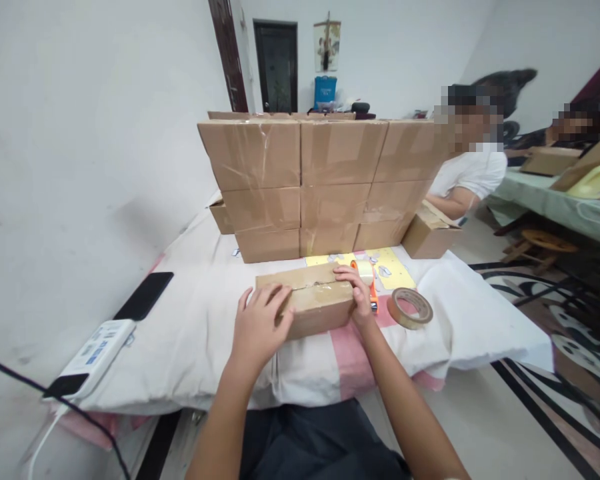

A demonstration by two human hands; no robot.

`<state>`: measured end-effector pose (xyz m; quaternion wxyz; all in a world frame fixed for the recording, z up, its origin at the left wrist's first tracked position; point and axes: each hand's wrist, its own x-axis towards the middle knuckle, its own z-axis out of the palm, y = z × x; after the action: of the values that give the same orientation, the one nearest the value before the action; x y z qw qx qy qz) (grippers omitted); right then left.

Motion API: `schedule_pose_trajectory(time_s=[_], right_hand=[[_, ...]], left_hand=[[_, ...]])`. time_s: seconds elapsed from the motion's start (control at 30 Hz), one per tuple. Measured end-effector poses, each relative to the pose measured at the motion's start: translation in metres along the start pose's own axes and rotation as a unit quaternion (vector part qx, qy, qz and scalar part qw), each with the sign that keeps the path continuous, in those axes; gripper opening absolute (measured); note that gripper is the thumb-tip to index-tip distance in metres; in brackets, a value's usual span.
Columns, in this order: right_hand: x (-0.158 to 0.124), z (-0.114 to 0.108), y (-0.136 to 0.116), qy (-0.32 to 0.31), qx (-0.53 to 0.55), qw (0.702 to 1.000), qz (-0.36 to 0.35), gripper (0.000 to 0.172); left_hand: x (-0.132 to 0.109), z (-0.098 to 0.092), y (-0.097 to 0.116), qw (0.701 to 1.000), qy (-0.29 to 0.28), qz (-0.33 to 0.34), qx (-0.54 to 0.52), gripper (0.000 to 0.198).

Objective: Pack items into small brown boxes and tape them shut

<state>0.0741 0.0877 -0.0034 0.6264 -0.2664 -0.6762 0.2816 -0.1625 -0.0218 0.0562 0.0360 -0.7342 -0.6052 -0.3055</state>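
Observation:
A small cardboard box [320,308] lies on the cloth-covered table in front of me, its top flaps meeting along a centre seam. My left hand [265,317] grips its left end, fingers across the top and thumb at the front side. Around the right end, my right hand [357,293] has its fingers on the top edge and its palm against the side. Just beyond that hand sits an orange tape dispenser [373,293] with a roll of clear tape [363,269], partly hidden by the hand. A roll of tape [410,308] lies flat to the right.
Stacked cardboard boxes [335,153] form a wall behind the box. Another carton [431,233] stands at the right, near a person in a white shirt [475,173]. A black phone [144,295] and a white power strip [97,353] lie at the left by the wall.

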Motion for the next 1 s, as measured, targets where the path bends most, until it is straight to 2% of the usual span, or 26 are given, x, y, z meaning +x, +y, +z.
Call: schedule_pose_trajectory(time_s=[0.2, 0.4, 0.6, 0.73, 0.87, 0.93, 1.0], right_hand=[[-0.003, -0.002, 0.000, -0.028, -0.039, 0.999, -0.001, 0.044], [-0.004, -0.002, 0.001, -0.031, -0.053, 0.998, -0.001, 0.040], [-0.005, -0.002, -0.002, -0.029, -0.052, 0.998, -0.010, 0.042], [-0.009, -0.002, -0.006, -0.035, -0.061, 0.997, -0.020, 0.047], [-0.013, -0.003, -0.007, -0.049, -0.089, 0.995, -0.023, 0.052], [-0.014, -0.004, -0.006, -0.048, -0.093, 0.994, -0.031, 0.052], [-0.015, -0.004, -0.004, -0.046, -0.093, 0.994, -0.040, 0.052]], left_hand=[[0.004, 0.010, 0.018, 0.999, 0.027, 0.028, 0.036, 0.057], [0.009, 0.013, 0.018, 0.999, 0.015, 0.023, 0.033, 0.053], [0.007, 0.016, 0.015, 0.996, 0.009, 0.039, 0.078, 0.057], [0.006, 0.020, 0.009, 0.995, 0.025, 0.043, 0.083, 0.058], [0.009, 0.023, 0.004, 0.994, 0.059, 0.062, 0.072, 0.058], [0.010, 0.023, 0.008, 0.989, 0.106, 0.086, 0.049, 0.059], [0.004, 0.021, 0.018, 0.978, 0.175, 0.112, -0.006, 0.061]])
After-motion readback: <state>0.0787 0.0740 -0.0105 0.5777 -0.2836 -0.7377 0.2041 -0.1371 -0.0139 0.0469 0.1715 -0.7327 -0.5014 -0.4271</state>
